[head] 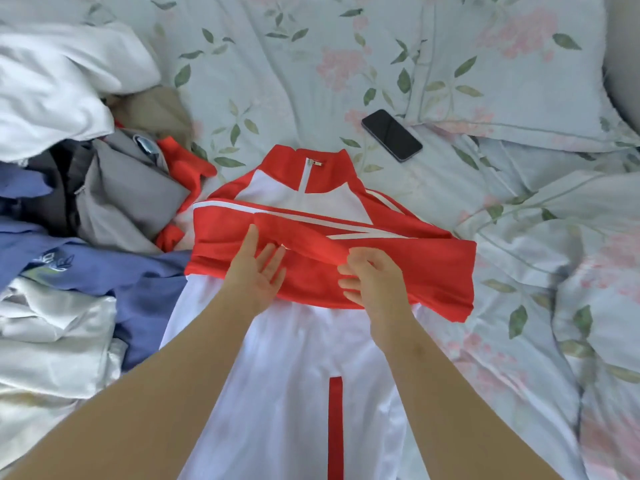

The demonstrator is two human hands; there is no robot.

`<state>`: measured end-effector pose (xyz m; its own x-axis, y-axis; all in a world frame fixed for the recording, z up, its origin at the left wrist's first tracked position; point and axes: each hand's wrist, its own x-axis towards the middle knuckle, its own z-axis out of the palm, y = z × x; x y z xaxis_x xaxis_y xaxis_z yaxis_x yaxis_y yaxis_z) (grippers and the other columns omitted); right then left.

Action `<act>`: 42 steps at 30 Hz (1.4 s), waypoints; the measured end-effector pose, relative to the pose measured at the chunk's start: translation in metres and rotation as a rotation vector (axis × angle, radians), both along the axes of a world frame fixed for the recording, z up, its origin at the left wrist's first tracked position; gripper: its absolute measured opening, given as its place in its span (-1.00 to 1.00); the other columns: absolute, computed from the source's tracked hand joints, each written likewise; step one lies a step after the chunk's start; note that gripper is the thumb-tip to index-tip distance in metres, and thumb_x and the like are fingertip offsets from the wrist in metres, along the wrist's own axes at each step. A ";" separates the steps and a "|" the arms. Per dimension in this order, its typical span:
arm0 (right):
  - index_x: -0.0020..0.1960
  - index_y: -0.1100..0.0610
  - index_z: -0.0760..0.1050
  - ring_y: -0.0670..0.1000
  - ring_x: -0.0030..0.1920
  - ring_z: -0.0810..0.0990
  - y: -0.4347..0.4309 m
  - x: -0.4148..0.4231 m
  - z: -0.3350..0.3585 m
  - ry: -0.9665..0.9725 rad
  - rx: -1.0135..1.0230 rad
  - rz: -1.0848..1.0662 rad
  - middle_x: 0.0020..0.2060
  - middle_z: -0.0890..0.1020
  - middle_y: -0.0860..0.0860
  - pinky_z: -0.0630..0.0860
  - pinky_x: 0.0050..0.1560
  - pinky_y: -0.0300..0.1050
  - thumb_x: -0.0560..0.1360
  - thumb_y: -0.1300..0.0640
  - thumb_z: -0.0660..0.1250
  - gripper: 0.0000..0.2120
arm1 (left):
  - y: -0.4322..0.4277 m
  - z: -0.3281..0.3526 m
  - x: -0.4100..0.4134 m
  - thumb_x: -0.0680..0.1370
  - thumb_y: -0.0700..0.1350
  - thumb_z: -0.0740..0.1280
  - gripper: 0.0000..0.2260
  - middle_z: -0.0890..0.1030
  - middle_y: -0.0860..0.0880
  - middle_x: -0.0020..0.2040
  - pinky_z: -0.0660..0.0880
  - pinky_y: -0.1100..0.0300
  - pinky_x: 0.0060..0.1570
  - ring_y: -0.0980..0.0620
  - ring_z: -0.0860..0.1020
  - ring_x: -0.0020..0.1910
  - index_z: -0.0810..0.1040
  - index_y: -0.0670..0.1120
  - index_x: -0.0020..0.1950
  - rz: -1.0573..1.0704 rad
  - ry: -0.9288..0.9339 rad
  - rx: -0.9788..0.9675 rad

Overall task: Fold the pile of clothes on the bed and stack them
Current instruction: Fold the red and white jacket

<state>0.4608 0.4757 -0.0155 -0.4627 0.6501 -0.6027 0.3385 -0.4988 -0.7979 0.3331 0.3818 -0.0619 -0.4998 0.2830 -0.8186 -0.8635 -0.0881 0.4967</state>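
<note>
Head view: the camera looks down at a bed, and two bare arms reach in from below.
Jacket: the jacket [284,358] lies flat in the middle of the bed [277,64], front side up. Its cloth is smooth and a bit shiny, white below and red on top.
Sleeves: the red sleeves [415,268] are folded across the chest. Each has a thin white stripe.
Collar: the red collar [332,161] is at the far end, and a white zip [304,180] runs down from it.
Red strip: a long thin red strip [335,427] runs down the white part.
Left hand: the left hand [258,271] touches the red sleeves. Its fingers are straight and apart and hold nothing.
Right hand: the right hand [367,275] has bent fingers, clamped on a fold of a red sleeve.
Pile of clothes: the pile of clothes [128,199] is a soft lumpy heap on the left, touching the jacket. It has grey, blue, white, tan and red cloth.
Phone: the phone [392,135] is flat and black with round corners and a dark shiny screen. It lies on the bed past the jacket, just beside the pillow [502,64].
Bed: the sheet is wrinkled and pale blue, with pink flowers and green leaves. The pillow has the same print.
Writing: a tiny tag [316,163] sits at the top of the zip, too small to read. A blue top [104,271] has a pale stitched badge [52,262], and I cannot read it.
</note>
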 end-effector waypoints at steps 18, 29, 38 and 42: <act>-0.10 0.02 0.46 -0.02 -0.30 0.54 -0.010 0.031 -0.065 -0.263 0.129 -0.066 -0.18 0.58 0.07 0.45 -0.17 -0.13 0.52 0.30 0.23 -0.82 | 0.069 -0.045 -0.004 0.04 0.13 0.42 0.03 0.34 -0.08 0.26 0.41 -0.14 0.21 -0.17 0.40 0.21 0.02 0.09 0.43 -0.238 0.048 -0.439; 0.30 0.06 0.44 0.08 0.03 0.37 0.002 0.050 -0.082 -0.617 0.718 -0.053 0.12 0.47 0.11 0.27 0.03 -0.10 0.48 0.26 0.24 -0.61 | 0.079 -0.046 0.007 0.46 0.11 0.40 -0.18 0.10 -0.08 0.45 0.32 0.00 0.26 -0.13 0.31 0.33 -0.04 0.04 0.55 -0.661 0.392 -0.594; 0.39 -0.02 0.37 0.14 0.39 0.26 0.015 0.058 -0.119 -0.669 0.549 0.707 0.37 0.39 -0.06 0.21 0.38 -0.04 0.52 0.06 0.24 -0.57 | 0.091 -0.051 0.024 0.49 0.31 0.22 -0.22 0.26 -0.20 0.36 0.30 -0.04 0.27 -0.19 0.28 0.36 0.14 -0.24 0.46 -0.886 0.961 -0.938; 0.50 -0.03 0.18 0.10 0.52 0.00 0.019 0.065 -0.119 -0.607 0.497 0.776 0.53 0.11 -0.07 0.03 0.47 -0.08 0.56 0.08 0.22 -0.47 | 0.112 -0.061 0.045 0.44 0.26 0.35 -0.04 0.03 -0.17 0.51 0.23 -0.05 0.36 -0.17 0.09 0.48 -0.09 -0.25 0.53 -1.031 0.927 -0.902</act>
<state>0.5260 0.4947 -0.1350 -0.5652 0.5444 -0.6198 0.8245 0.3491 -0.4453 0.3777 0.4936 -0.1225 -0.7959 0.4135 -0.4422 0.2281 0.8814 0.4138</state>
